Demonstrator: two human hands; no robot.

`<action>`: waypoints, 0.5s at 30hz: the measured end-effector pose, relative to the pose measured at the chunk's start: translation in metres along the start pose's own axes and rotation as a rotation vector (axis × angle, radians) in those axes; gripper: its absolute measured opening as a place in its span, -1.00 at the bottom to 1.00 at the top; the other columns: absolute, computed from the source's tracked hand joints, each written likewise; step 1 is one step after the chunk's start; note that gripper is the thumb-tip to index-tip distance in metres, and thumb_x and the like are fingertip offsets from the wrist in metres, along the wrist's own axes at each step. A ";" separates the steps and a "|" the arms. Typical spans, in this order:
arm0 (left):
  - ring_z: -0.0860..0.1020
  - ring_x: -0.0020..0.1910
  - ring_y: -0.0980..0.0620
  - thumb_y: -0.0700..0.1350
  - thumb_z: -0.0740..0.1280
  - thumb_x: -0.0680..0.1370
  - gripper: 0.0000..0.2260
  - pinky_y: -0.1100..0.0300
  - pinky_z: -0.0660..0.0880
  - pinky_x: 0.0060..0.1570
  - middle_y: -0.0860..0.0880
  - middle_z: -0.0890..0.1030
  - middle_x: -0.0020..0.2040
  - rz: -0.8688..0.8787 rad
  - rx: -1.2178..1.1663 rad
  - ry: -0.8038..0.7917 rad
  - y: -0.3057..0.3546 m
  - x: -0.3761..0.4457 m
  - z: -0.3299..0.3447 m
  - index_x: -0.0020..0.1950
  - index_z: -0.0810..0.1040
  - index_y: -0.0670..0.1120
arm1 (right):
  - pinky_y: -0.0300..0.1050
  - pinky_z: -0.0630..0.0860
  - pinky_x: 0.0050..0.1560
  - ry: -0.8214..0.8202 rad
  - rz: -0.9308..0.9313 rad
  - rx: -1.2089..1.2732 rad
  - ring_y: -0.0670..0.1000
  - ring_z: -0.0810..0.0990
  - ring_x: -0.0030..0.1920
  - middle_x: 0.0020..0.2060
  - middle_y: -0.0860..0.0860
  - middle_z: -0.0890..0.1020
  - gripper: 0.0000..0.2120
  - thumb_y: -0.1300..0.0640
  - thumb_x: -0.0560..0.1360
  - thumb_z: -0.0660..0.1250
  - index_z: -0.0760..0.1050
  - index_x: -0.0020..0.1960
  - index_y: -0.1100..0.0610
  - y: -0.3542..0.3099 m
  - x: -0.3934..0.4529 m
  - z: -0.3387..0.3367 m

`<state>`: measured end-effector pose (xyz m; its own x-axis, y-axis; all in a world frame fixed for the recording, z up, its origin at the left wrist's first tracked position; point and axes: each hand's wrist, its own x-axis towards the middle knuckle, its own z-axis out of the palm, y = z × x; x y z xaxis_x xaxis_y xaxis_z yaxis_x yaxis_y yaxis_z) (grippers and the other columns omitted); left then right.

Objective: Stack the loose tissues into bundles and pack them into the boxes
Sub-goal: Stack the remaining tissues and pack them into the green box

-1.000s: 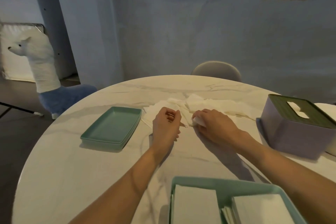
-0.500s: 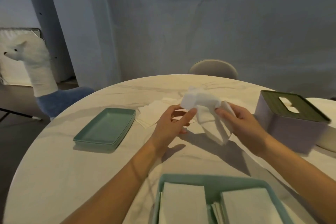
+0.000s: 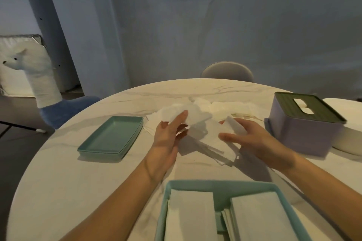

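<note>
A white tissue [image 3: 203,129] is spread between my two hands above the round marble table [image 3: 58,182]. My left hand [image 3: 168,135] pinches its left upper edge between thumb and fingers. My right hand [image 3: 252,139] holds its right edge, thumb below and fingers curled over the paper. More loose tissues [image 3: 231,109] lie in a heap behind it. Near the front edge a teal box [image 3: 221,188] holds two neat tissue stacks [image 3: 192,215] side by side. A lilac tissue box [image 3: 301,133] with a dark green slotted lid stands at the right.
A shallow teal tray or lid [image 3: 111,139] lies on the table at the left. A white dish [image 3: 348,111] sits behind the lilac box. A chair back [image 3: 227,71] shows beyond the far edge, and a toy alpaca [image 3: 39,76] stands left on the floor.
Both hands rose from the heap with a tissue, then spread apart, opening it out wider between them.
</note>
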<state>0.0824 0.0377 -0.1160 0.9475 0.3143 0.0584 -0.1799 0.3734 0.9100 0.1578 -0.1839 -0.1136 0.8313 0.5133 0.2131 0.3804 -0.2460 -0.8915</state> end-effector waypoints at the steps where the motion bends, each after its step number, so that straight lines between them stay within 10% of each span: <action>1: 0.61 0.28 -0.23 0.04 0.50 0.53 -0.51 -0.12 0.53 0.34 -0.22 0.63 0.28 -0.010 -0.023 -0.011 0.000 -0.002 -0.002 0.39 0.54 -0.12 | -0.06 0.62 0.14 0.013 0.000 0.043 -0.04 0.65 0.11 0.08 -0.10 0.69 -0.64 -0.06 0.50 0.47 0.60 0.24 0.03 0.000 0.001 -0.004; 9: 0.61 0.09 -0.21 -0.10 0.31 0.58 -0.75 -0.25 0.49 0.29 -0.25 0.68 0.14 -0.208 -0.204 0.084 0.005 -0.006 0.014 0.21 0.59 -0.17 | -0.17 0.54 0.05 0.032 0.040 0.117 0.00 0.63 0.08 -0.01 -0.10 0.67 -0.76 -0.07 0.68 0.20 0.61 0.19 -0.08 -0.027 -0.004 -0.006; 15: 0.64 -0.06 -0.15 -0.12 0.25 0.61 -0.75 -0.03 0.59 0.03 -0.24 0.68 0.00 -0.223 -0.141 -0.024 -0.002 -0.014 0.026 0.24 0.54 -0.17 | -0.32 0.48 0.05 0.046 -0.136 -0.263 -0.14 0.54 0.14 0.15 -0.34 0.57 -0.54 -0.42 0.31 0.33 0.54 0.14 -0.27 -0.047 -0.011 0.012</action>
<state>0.0757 0.0103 -0.1077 0.9735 0.1906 -0.1261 0.0007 0.5494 0.8356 0.1258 -0.1688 -0.0790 0.7807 0.5196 0.3471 0.5766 -0.3849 -0.7207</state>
